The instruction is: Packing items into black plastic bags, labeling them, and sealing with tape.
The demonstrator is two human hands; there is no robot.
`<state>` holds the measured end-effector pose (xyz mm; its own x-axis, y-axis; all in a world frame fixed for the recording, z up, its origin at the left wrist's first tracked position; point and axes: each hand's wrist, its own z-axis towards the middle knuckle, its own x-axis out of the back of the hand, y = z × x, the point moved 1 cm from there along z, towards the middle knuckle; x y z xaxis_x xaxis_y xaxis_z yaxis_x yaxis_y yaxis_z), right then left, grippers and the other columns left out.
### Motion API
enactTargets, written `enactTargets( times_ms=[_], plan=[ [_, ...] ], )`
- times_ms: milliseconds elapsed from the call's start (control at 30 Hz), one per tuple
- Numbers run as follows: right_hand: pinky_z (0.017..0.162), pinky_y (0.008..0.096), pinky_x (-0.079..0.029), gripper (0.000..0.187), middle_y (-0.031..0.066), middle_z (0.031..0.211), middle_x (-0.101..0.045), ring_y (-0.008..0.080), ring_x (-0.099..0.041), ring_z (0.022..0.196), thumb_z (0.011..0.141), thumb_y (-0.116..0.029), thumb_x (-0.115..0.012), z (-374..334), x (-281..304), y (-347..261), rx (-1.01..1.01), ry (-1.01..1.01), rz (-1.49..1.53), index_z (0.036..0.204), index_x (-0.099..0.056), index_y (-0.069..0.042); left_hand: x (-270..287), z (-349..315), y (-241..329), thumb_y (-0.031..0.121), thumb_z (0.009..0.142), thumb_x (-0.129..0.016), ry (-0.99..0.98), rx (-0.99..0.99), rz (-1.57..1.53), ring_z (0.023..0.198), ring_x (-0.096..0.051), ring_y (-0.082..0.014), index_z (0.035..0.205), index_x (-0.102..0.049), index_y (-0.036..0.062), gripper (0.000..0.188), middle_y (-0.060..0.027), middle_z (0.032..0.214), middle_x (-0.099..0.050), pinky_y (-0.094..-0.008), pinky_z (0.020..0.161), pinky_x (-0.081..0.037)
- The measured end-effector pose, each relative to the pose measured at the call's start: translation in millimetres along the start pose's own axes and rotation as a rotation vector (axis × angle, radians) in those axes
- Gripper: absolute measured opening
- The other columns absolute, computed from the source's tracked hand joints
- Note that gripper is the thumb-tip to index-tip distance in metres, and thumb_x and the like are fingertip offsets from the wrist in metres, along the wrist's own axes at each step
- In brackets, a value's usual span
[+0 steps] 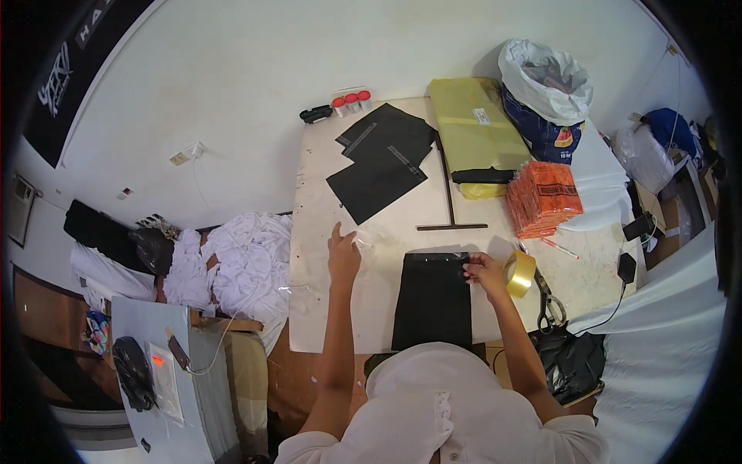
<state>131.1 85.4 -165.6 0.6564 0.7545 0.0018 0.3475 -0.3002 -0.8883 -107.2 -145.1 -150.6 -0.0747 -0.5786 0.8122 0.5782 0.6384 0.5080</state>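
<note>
A black plastic mailing bag [433,305] lies flat at the table's front edge, before my body. The fingers of my right hand [485,276] close on its upper right corner. Left of the bag, my left hand [344,254] is over the table with its fingers apart, and a faint bit of clear film [366,243] shows beside the fingertips. Farther back, several more black bags [379,174] overlap in a loose pile. A roll of gold-yellow tape [519,274] stands just right of my right hand, with black-handled scissors [550,305] beyond it.
Orange packets [543,199] are stacked at the right, near a yellow package [475,127] and a white-lined sack [545,85]. A dark T-shaped rod [450,224] lies mid-table. Red-lidded containers [352,102] stand at the back. White cloth [251,255] is heaped left of the table.
</note>
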Motion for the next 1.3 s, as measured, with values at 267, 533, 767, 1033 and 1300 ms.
enactTargets(
  times_ms=[267,533,767,1033,1300],
  plan=[
    [0.061,0.0218,-0.048,0.021,0.0005,0.082,-0.058,0.0091,-0.058,0.07,0.08,-0.007,-0.061,0,0,10,0.134,-0.03,0.075,0.1,-0.056,-0.005,-37,-16,39,0.025,0.09,-0.05,-0.392,0.015,-0.683,0.092,-0.057,-0.0184,0.114,-0.054,0.0022,0.033,-0.0106,0.111,-0.055,-0.0265,0.071,-0.047],
    [0.066,0.022,-0.048,0.02,0.0005,0.085,-0.059,0.0088,-0.057,0.076,0.084,-0.014,-0.058,-4,0,11,0.224,-0.026,-0.012,0.101,-0.058,-0.004,-54,-38,35,0.032,0.092,-0.049,-0.564,0.423,-0.92,0.076,-0.058,-0.0125,0.117,-0.052,0.0044,0.038,-0.0036,0.094,-0.058,-0.0236,0.064,-0.047],
    [0.063,0.0214,-0.048,0.016,0.0015,0.082,-0.06,0.009,-0.057,0.074,0.086,-0.012,-0.056,4,4,15,0.224,0.011,-0.014,0.099,-0.06,-0.004,-53,-36,37,0.026,0.088,-0.056,-0.562,0.366,-0.905,0.075,-0.057,-0.0112,0.115,-0.054,0.0037,0.035,-0.004,0.09,-0.058,-0.0232,0.065,-0.047],
    [0.065,0.021,-0.046,0.014,0.0012,0.082,-0.061,0.0087,-0.057,0.074,0.087,-0.01,-0.054,2,6,13,0.245,-0.025,-0.088,0.098,-0.061,-0.005,-49,-39,34,0.024,0.087,-0.059,-0.606,0.352,-0.915,0.076,-0.057,-0.011,0.103,-0.06,0.0009,0.028,-0.0042,0.086,-0.059,-0.0232,0.069,-0.048],
    [0.064,0.0206,-0.045,0.014,0.0015,0.077,-0.062,0.0075,-0.056,0.071,0.083,-0.006,-0.058,5,10,13,0.34,-0.03,-0.222,0.095,-0.064,-0.002,-54,-41,31,0.018,0.083,-0.064,-0.521,0.196,-0.827,0.073,-0.059,-0.0119,0.092,-0.061,-0.002,0.023,-0.0067,0.08,-0.062,-0.0232,0.067,-0.048]
  ],
)
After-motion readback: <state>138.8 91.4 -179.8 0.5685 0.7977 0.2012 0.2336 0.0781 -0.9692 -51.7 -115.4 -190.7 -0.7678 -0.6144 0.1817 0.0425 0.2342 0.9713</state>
